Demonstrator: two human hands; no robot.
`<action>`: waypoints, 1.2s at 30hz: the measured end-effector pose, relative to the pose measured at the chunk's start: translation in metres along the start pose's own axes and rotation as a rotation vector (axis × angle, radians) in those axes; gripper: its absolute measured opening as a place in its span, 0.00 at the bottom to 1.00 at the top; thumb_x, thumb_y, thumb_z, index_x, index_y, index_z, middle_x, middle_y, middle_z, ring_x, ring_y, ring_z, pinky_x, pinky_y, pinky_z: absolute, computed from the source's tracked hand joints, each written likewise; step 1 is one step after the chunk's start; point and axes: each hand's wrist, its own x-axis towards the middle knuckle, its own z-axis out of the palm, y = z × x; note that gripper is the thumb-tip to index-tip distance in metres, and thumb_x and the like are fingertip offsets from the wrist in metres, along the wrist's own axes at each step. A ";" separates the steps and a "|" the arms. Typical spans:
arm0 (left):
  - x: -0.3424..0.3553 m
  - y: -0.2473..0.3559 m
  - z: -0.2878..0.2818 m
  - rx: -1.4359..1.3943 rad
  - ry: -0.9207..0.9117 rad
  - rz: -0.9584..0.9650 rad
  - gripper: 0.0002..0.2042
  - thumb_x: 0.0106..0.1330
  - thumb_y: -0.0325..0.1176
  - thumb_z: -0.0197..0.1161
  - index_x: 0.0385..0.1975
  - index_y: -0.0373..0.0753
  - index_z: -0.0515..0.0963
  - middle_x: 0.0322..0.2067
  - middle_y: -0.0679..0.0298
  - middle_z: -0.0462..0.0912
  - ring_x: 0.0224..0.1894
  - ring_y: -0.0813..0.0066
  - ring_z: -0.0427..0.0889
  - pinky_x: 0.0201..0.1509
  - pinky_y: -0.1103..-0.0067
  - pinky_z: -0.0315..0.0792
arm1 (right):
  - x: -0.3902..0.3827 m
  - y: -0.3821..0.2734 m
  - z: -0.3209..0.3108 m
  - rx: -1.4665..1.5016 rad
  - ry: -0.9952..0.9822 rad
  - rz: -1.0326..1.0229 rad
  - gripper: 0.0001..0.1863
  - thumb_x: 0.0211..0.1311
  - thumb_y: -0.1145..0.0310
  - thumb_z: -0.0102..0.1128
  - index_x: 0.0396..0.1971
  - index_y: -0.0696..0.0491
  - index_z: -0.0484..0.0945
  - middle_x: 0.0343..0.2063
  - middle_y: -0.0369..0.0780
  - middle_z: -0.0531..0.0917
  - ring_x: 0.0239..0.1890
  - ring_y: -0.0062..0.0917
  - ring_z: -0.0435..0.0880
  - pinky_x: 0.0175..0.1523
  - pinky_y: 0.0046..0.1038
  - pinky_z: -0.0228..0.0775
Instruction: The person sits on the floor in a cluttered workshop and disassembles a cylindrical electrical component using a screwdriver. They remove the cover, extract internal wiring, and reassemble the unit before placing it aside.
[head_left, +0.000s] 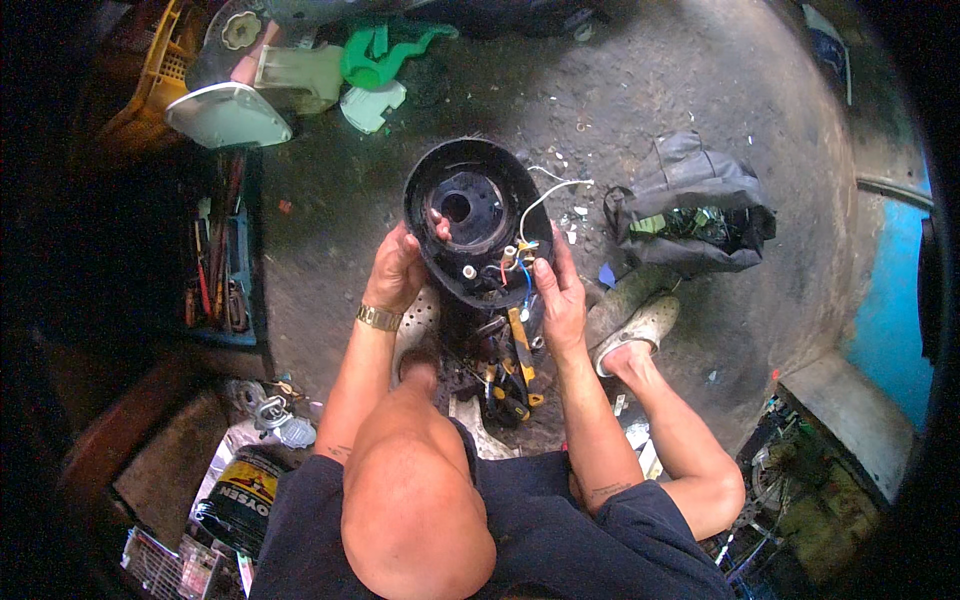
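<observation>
Black housing (490,228) is held between both hands (395,268) (563,308).

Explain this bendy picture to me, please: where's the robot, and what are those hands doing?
There's no robot here, just a person's bare hands. A wide, round-looking camera on the person's head looks down, so straight edges bend. The left hand and right hand hold opposite sides of a round black housing. A white wire and a blue wire show near the right thumb. Below it, on the dark floor, lie yellow-and-black tools. A black bag sits to the right; a green plastic piece is farther off.
</observation>
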 end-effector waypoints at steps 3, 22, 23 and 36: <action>0.002 0.003 0.009 0.023 0.016 -0.006 0.35 0.58 0.56 0.71 0.55 0.33 0.70 0.43 0.62 0.79 0.50 0.70 0.77 0.62 0.73 0.69 | 0.001 -0.023 0.003 -0.265 0.069 -0.195 0.28 0.66 0.70 0.58 0.66 0.53 0.67 0.66 0.47 0.68 0.69 0.37 0.64 0.72 0.36 0.52; 0.064 0.005 0.073 0.481 0.163 0.149 0.20 0.69 0.52 0.59 0.29 0.38 0.78 0.24 0.72 0.75 0.28 0.84 0.71 0.35 0.82 0.67 | 0.041 -0.093 0.016 -1.261 -0.450 -0.247 0.17 0.47 0.70 0.69 0.40 0.50 0.79 0.67 0.41 0.66 0.73 0.56 0.49 0.69 0.68 0.43; 0.065 0.005 0.073 0.524 0.169 0.154 0.20 0.69 0.52 0.59 0.29 0.38 0.78 0.24 0.72 0.76 0.28 0.84 0.72 0.35 0.82 0.66 | 0.046 -0.092 0.010 -1.169 -0.487 -0.226 0.17 0.47 0.68 0.70 0.39 0.49 0.79 0.66 0.40 0.67 0.74 0.55 0.49 0.69 0.68 0.42; 0.056 0.004 0.033 0.259 0.338 0.252 0.21 0.69 0.48 0.54 0.33 0.33 0.81 0.25 0.67 0.81 0.26 0.81 0.75 0.32 0.83 0.68 | 0.016 -0.016 -0.014 -0.194 0.252 -0.172 0.12 0.65 0.65 0.66 0.40 0.57 0.75 0.51 0.40 0.73 0.55 0.26 0.74 0.60 0.26 0.66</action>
